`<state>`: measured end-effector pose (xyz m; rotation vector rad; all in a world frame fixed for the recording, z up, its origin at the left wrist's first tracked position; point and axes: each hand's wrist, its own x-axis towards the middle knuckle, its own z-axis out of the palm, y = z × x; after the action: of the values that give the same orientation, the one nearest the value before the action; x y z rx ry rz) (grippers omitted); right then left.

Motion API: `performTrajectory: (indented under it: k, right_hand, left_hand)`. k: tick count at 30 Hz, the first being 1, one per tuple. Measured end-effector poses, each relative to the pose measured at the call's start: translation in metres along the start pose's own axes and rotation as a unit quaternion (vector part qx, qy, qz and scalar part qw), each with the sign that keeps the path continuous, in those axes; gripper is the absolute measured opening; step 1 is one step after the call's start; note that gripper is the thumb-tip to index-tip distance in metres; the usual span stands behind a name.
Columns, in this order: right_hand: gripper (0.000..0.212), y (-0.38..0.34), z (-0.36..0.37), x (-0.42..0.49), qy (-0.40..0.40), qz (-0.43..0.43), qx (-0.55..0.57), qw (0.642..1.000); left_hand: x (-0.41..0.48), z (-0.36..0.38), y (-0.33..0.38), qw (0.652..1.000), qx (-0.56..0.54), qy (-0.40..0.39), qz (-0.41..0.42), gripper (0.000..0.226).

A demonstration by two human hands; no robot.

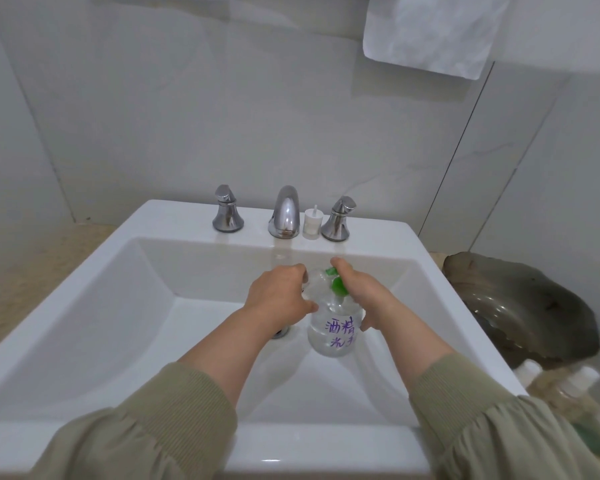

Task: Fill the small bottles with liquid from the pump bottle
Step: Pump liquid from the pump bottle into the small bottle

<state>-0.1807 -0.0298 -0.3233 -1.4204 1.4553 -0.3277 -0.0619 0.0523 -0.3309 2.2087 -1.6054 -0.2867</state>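
A clear pump bottle [335, 332] with purple writing and a green pump head [338, 285] stands over the white sink basin [118, 306]. My right hand [364, 296] wraps round its neck and side, with a finger lying over the green pump. My left hand [279, 297] is curled round a small clear bottle [314, 284] held against the pump's nozzle; most of that bottle is hidden by my fingers. A small white cap with a tube [312, 223] stands on the sink ledge beside the tap.
A chrome tap [284, 213] and two chrome handles [226, 209] [338, 220] line the back ledge. A dark shell-shaped dish [520, 306] sits to the right, with several white-capped small bottles [568, 386] near it. A white towel [430, 29] hangs above.
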Motion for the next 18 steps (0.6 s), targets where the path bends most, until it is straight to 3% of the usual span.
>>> performTrajectory:
  k: [8,18]
  right_hand:
    - [0.065,0.0029,-0.0049,0.0006,0.012,-0.025,-0.042,0.999]
    - [0.066,0.0075,-0.0020,0.0031,-0.017,-0.015,0.050,0.998]
  left_hand:
    - [0.0002,0.0029,-0.0020,1.000,-0.003,-0.021,0.004,0.046]
    - [-0.0019,0.0003,-0.0051,0.997,-0.038,-0.071,0.019,0.039]
